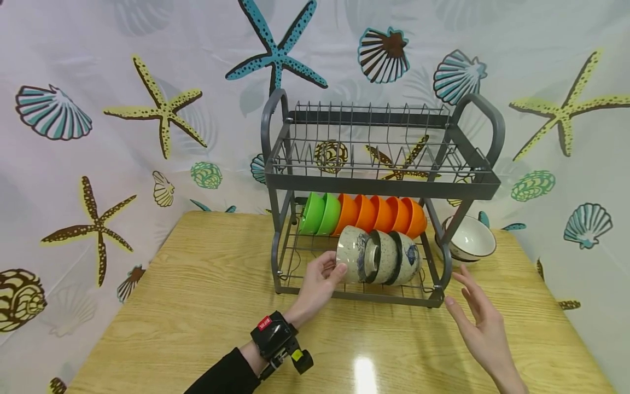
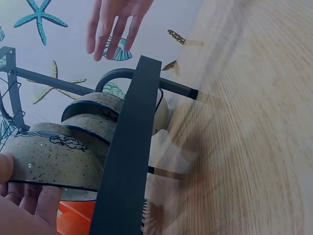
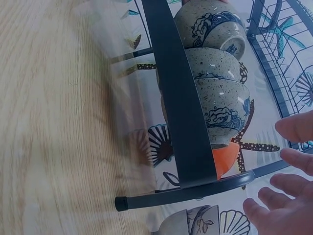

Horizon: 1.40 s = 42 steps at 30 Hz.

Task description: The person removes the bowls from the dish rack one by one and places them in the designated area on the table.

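Observation:
On the lower tier of a dark two-tier dish rack [image 1: 384, 187], my left hand [image 1: 316, 282] holds a speckled grey ceramic bowl [image 1: 350, 253] by its rim, thumb outside. The bowl lies on its side with its foot toward the right. Two more speckled bowls, a middle bowl [image 1: 386, 253] and a right-hand bowl [image 1: 408, 257] with a blue pattern, stand on edge beside it. My right hand [image 1: 481, 325] hovers by the rack's front right corner, fingers spread, holding nothing. In the right wrist view its fingers [image 3: 281, 198] are apart from the rack.
Behind the speckled bowls, green bowls [image 1: 315, 214] and several orange bowls [image 1: 381, 214] stand on edge in a row. White bowls [image 1: 471, 239] sit on the wooden table [image 1: 197, 306] right of the rack. Wire slots fill the upper tier; a patterned cloth hangs behind.

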{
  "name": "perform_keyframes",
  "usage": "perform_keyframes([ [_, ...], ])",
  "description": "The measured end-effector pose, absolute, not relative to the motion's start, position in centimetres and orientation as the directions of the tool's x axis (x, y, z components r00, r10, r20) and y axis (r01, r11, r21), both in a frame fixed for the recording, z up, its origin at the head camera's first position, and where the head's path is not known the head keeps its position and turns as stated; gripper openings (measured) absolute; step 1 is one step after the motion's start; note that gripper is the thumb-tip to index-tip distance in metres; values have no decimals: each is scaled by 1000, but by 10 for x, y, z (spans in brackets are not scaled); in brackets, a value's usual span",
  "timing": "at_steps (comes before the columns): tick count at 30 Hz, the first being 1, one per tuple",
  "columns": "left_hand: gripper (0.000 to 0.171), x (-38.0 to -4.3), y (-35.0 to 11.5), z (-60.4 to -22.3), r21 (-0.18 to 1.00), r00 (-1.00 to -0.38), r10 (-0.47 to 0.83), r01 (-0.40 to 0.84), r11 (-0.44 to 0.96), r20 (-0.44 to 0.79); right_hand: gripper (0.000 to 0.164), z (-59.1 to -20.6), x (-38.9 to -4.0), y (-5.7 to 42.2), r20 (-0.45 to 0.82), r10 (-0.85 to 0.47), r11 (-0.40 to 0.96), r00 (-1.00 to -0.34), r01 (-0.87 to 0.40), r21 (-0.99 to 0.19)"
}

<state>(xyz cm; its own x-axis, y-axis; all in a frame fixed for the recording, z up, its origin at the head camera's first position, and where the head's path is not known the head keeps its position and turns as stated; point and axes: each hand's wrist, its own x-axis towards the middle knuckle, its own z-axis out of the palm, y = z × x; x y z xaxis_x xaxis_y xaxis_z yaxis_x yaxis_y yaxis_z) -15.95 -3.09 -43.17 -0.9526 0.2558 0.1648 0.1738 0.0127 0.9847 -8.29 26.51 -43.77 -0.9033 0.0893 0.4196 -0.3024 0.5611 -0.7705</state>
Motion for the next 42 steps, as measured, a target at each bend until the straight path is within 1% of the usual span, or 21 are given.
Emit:
perform_keyframes([
  [5,29,-155,-35,-428,984,-950,260,180,-3,174,45,-437,-84,265,402,86,552,-911,-293,-780],
  [11,27,-149,-41,-421,979,-943,267,204,-13,200,45,-435,-84,263,403,69,534,-913,-307,-788],
  [14,25,-145,-45,-418,958,-916,300,285,16,267,43,-432,-84,261,421,44,515,-906,-341,-787],
  [16,23,-141,-47,-415,934,-886,336,353,46,319,42,-429,-84,257,436,22,499,-900,-368,-784],
  [18,21,-138,-49,-413,889,-843,369,450,82,392,42,-424,-83,253,452,-6,490,-892,-397,-776],
  [20,17,-135,-50,-412,828,-781,410,552,99,471,44,-419,-81,247,464,-41,486,-885,-423,-764],
  [23,10,-133,-51,-410,690,-650,463,716,107,602,53,-412,-79,240,484,-104,482,-869,-470,-740],
  [25,10,-132,-51,-409,602,-571,489,791,112,659,61,-409,-79,236,496,-148,468,-856,-502,-727],
  [27,11,-130,-51,-408,535,-510,519,837,117,686,69,-406,-80,234,510,-191,451,-839,-536,-713],
  [29,14,-129,-52,-406,482,-465,549,867,126,694,77,-404,-81,231,528,-238,432,-815,-576,-694],
  [31,16,-127,-52,-405,425,-424,582,894,145,694,81,-404,-83,229,566,-285,414,-774,-632,-655],
  [33,18,-125,-52,-403,353,-380,609,920,171,696,77,-403,-85,227,622,-336,391,-707,-705,-591],
  [37,20,-122,-53,-400,195,-291,662,956,218,691,70,-406,-90,220,731,-403,316,-550,-834,-452],
  [39,19,-119,-54,-399,137,-262,694,963,231,671,64,-407,-90,217,751,-419,283,-511,-859,-426],
  [42,20,-115,-55,-397,70,-236,736,966,250,635,53,-408,-91,214,762,-438,247,-477,-879,-408],
])
